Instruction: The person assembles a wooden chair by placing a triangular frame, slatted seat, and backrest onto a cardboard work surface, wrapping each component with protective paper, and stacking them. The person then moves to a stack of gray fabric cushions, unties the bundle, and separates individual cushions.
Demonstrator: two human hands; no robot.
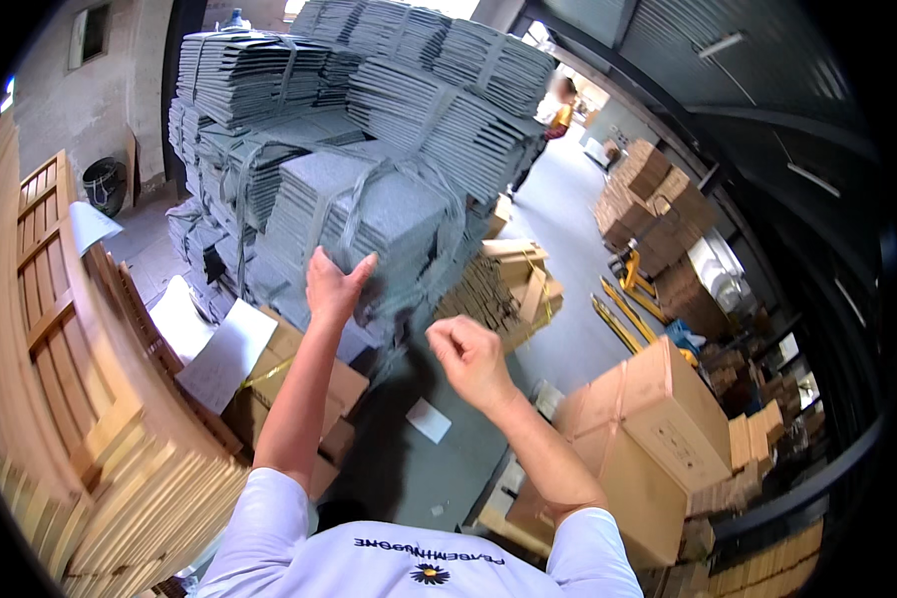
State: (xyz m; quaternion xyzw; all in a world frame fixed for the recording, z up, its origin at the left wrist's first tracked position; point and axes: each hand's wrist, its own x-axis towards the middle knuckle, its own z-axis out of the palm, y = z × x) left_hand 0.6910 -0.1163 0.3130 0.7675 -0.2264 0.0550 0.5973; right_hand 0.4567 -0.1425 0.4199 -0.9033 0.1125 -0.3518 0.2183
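Observation:
In front of me stands a tall pile of strapped bundles (439,130) of thin grey sheets, which look like foam or felt. The nearest bundle (369,194) has translucent plastic strapping (354,204) crossing its top and hanging loosely down its side. My left hand (337,286) is raised at the front of this bundle, thumb spread away from the fingers; whether it touches the sheets I cannot tell. My right hand (468,359) is lower and further right, its fingers curled closed in front of the floor. Anything inside that grip is hidden.
Wooden slatted panels (45,269) stand stacked at left, with white paper sheets (224,354) beside them. Cardboard boxes (648,429) are close on my right. Beyond are a yellow pallet jack (628,299), brown stacks (658,199) and a person (560,110) in the aisle.

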